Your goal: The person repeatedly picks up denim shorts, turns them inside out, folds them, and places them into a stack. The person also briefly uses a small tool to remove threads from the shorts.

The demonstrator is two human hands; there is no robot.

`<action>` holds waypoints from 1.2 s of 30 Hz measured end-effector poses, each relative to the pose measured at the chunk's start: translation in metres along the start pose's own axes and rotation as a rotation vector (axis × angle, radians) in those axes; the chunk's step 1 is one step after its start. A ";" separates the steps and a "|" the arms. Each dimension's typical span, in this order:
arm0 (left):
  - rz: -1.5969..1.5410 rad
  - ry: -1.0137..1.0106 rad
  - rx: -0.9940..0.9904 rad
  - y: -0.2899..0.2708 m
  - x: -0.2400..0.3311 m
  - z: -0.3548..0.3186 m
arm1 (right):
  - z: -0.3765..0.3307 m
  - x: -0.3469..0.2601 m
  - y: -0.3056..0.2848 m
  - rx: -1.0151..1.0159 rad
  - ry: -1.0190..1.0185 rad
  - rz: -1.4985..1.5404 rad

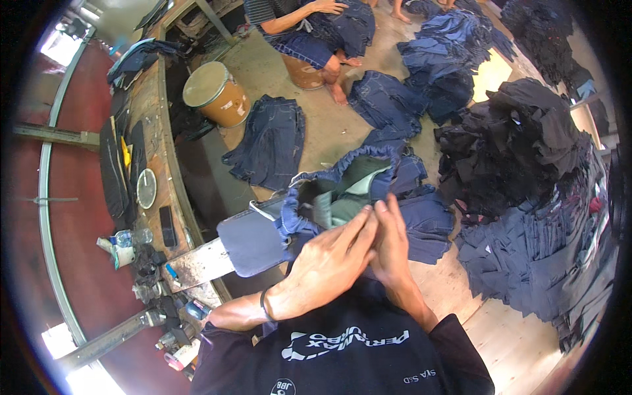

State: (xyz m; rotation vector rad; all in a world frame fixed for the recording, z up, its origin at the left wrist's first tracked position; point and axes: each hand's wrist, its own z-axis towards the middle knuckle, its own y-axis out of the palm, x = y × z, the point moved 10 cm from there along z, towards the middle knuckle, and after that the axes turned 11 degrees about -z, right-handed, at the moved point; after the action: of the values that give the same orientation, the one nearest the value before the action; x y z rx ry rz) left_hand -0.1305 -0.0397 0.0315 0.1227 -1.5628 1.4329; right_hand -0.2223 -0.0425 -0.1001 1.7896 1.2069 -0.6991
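Denim shorts (289,210) with a gathered elastic waist and a pale drawstring sit at the end of a dark rounded board (253,243). Their waist gapes, showing greenish lining (349,197) inside. My left hand (336,253), a dark band at its wrist, reaches across just below the opening with its fingers stretched out. Against its fingertips stands my right hand (392,247), fingers straight and pointing away from me. The two hands touch at the near right edge of the shorts. Whether anything thin lies between the palms is hidden.
Piles of blue denim (526,257) and black garments (513,145) rise at right. A brown drum (220,95) stands beyond a worn wooden bench (161,145), which holds a phone (168,226) and a round lid (146,187). Another person (299,29) sits ahead, near denim on the floor.
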 end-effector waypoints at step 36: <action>-0.299 0.082 0.316 0.044 0.028 0.027 | -0.028 -0.082 -0.211 0.395 -0.570 -0.454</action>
State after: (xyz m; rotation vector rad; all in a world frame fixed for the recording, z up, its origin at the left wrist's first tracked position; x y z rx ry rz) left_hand -0.1888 -0.0342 0.0248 0.4598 -1.1853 1.4144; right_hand -0.4493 -0.0174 -0.0906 1.4489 1.1244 -1.6787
